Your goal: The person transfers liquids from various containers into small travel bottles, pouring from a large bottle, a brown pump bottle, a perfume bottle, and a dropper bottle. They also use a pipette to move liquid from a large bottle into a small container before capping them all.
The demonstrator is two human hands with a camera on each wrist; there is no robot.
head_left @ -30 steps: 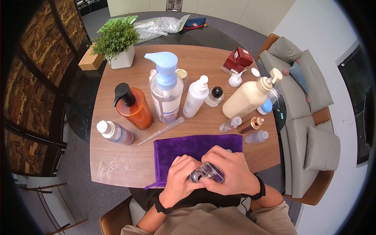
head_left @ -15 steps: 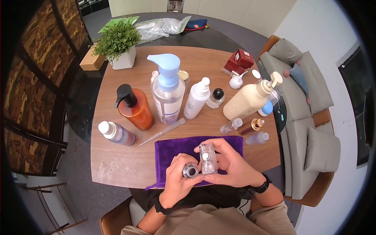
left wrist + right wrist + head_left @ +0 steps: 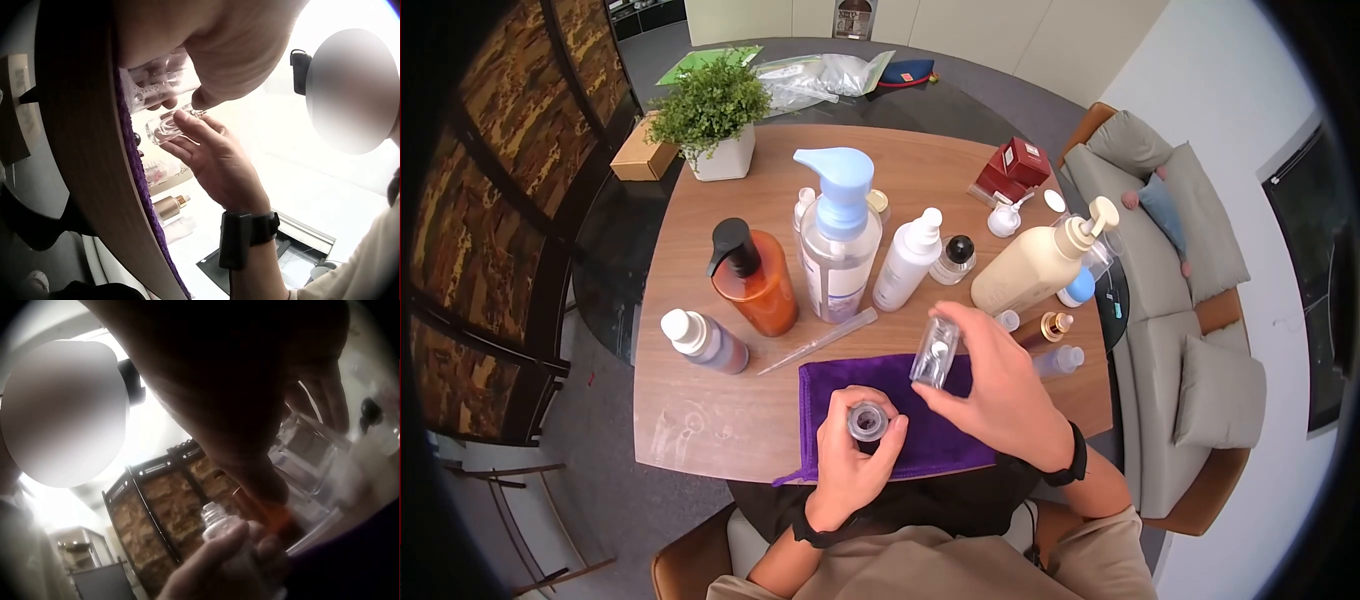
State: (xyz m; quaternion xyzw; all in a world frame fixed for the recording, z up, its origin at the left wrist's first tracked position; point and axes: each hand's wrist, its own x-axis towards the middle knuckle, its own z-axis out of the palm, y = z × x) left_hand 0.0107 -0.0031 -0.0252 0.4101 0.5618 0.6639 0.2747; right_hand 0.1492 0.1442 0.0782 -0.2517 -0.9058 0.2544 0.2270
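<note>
Take the cloth (image 3: 825,378) as your landmark; it lies on the table (image 3: 730,400) along the edge nearest you.

Left hand (image 3: 852,462): your fingers and thumb are curled round the open bottle (image 3: 867,422). The bottle is over the cloth, toward its left side, with its mouth facing the head camera. The right wrist view shows its threaded neck (image 3: 214,514). Contact between the open bottle and the cloth cannot be determined.

Right hand (image 3: 1010,410): you pinch the clear bottle (image 3: 937,355) between thumb and fingers, the thumb at its near end. The clear bottle is tilted, above the far edge of the cloth and apart from the open bottle.

Beyond the cloth, from left to right: orange bottle (image 3: 762,290), blue pump bottle (image 3: 838,250), white bottle (image 3: 908,262), black-capped bottle (image 3: 954,262) and cream pump bottle (image 3: 1030,268). The pipette (image 3: 820,342) lies just beyond the far left corner of the cloth. The spray bottle (image 3: 708,345) is left of the cloth. The dropper bottle (image 3: 1048,328) and the small bottle (image 3: 1060,361) are to its right.
</note>
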